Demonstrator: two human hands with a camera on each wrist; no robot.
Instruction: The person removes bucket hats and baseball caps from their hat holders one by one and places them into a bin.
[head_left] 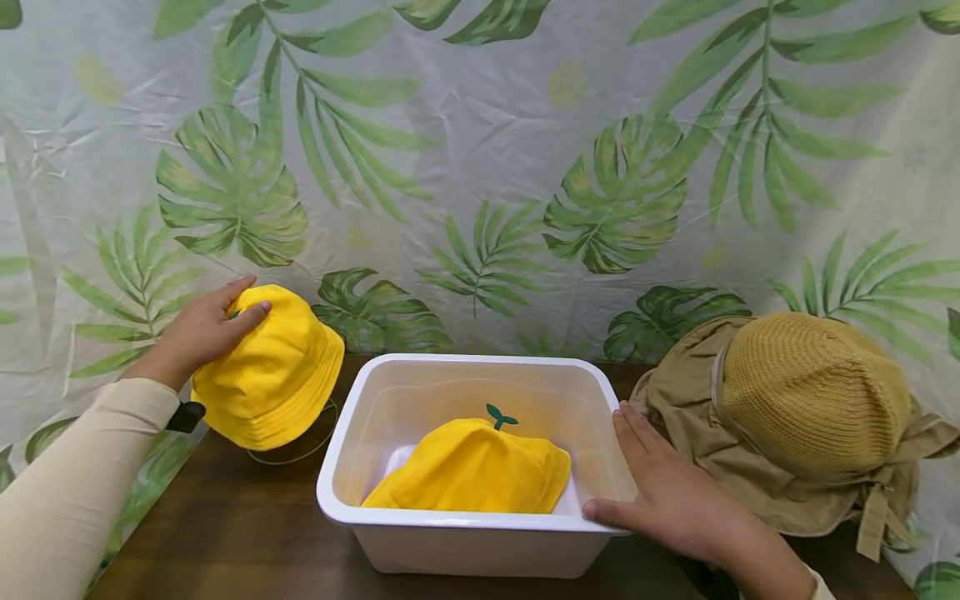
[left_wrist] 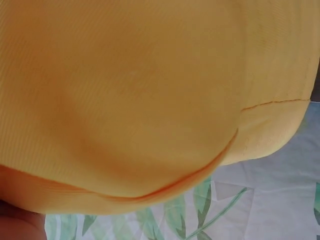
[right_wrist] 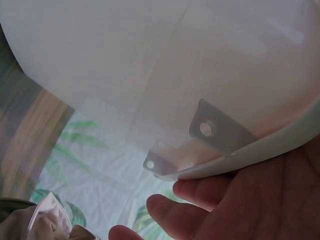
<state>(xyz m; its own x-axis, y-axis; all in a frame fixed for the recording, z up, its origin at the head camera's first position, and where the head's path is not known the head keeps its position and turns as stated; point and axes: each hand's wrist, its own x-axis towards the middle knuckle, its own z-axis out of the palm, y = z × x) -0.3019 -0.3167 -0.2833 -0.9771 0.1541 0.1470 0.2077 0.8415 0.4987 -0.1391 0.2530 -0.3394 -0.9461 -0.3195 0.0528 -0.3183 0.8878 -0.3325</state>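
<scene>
One yellow hat (head_left: pixel 472 471) in white tub (head_left: pixel 480 552); second hat (head_left: pixel 266 379), gripped by left hand (head_left: pixel 208 327), not yet inside. Right hand (head_left: pixel 671 492) touches rim (head_left: pixel 450 518), fingers extended.

Head view: moderate, even light; faint sheen on creased backdrop (head_left: pixel 487 121). Both wrist views: dimmer, soft-focused; highlight on tub (right_wrist: pixel 285 31).
</scene>
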